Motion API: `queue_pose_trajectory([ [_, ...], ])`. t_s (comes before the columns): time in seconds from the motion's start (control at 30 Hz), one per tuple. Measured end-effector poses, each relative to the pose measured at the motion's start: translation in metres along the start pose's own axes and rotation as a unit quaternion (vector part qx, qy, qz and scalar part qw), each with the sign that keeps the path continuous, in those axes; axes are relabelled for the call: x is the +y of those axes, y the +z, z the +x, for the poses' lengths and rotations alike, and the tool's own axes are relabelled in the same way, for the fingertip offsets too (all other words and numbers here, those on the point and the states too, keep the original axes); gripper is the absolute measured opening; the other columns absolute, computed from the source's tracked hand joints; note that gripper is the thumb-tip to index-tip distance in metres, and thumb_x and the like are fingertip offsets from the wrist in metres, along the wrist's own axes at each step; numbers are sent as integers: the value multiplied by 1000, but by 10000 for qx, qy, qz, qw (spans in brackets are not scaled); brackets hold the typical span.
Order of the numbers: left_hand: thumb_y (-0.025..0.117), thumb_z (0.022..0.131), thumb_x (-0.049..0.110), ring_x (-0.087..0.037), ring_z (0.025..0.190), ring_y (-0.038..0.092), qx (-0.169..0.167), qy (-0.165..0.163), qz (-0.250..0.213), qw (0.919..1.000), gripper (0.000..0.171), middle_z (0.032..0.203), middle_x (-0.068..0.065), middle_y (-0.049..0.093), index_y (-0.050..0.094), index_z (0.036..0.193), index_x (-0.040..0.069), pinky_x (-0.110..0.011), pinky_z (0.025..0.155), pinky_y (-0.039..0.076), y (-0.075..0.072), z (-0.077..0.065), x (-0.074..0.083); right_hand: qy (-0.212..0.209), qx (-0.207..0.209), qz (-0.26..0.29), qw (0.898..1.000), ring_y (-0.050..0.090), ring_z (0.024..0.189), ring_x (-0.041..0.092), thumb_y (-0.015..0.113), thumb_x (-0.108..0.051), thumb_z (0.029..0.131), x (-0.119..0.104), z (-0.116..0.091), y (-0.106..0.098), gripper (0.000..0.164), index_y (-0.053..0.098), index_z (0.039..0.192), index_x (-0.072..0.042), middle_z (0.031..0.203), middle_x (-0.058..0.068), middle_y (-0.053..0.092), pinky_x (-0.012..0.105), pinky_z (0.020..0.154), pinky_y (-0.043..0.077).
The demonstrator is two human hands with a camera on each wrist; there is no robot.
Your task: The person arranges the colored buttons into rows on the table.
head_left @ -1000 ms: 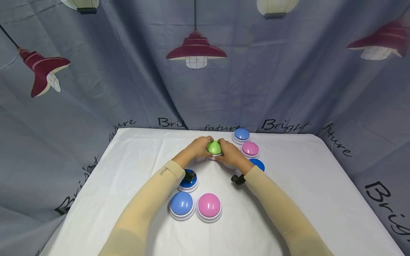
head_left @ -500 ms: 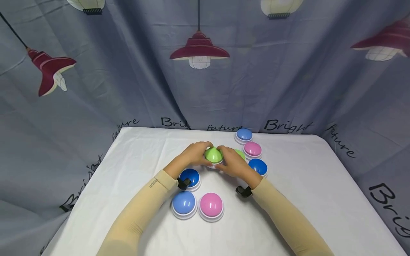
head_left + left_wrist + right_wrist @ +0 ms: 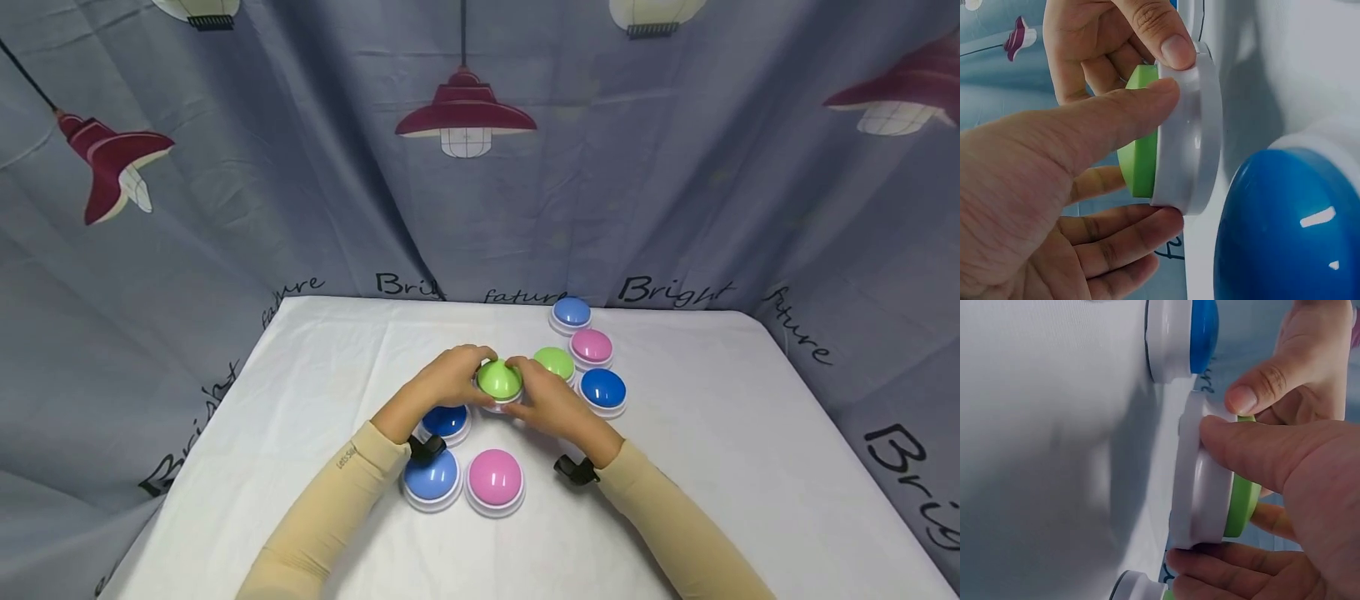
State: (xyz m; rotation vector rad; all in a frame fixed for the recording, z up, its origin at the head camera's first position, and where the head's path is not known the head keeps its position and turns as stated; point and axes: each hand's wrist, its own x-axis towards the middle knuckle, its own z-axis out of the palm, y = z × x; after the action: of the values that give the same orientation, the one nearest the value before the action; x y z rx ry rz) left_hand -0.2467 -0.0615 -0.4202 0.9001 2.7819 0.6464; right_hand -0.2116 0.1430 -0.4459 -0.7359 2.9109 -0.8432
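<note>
Both hands grip one green-domed push button [image 3: 499, 380] with a round white base, near the middle of the table. My left hand [image 3: 448, 375] holds its left side, and my right hand [image 3: 553, 400] holds its right side. In the left wrist view, two thumbs press the near side of the white base [image 3: 1179, 144] while other fingers curl round the far side. The right wrist view shows the base [image 3: 1207, 487] standing edge-on, close over the cloth. A dark blue button [image 3: 445, 421] lies just below my left hand, partly covered by the wrist.
To the right stand another green button [image 3: 555, 362], a dark blue one [image 3: 603, 388], a pink one [image 3: 592, 345] and a light blue one [image 3: 572, 312]. Nearer are a light blue button [image 3: 431, 477] and a pink button [image 3: 495, 478]. A printed curtain [image 3: 480, 217] hangs behind the white-covered table [image 3: 720, 433].
Both hands have brought the green button from farther back towards the person. The second green button and the dark blue one at the right have come into fuller view from behind my right hand.
</note>
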Motion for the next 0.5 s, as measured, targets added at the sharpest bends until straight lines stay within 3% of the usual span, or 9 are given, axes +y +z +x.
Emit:
queue_pose_trajectory([
  [0.5,89,71,39,-15,97,61,-237,-55,160,9996,79,116,-5,65,57,135,7,-34,90,50,11,-10,4,-362,-187,-74,9991,58,113,23,83,-30,82,-3,-14,5,71,46,136,-3,126,12,58,39,97,49],
])
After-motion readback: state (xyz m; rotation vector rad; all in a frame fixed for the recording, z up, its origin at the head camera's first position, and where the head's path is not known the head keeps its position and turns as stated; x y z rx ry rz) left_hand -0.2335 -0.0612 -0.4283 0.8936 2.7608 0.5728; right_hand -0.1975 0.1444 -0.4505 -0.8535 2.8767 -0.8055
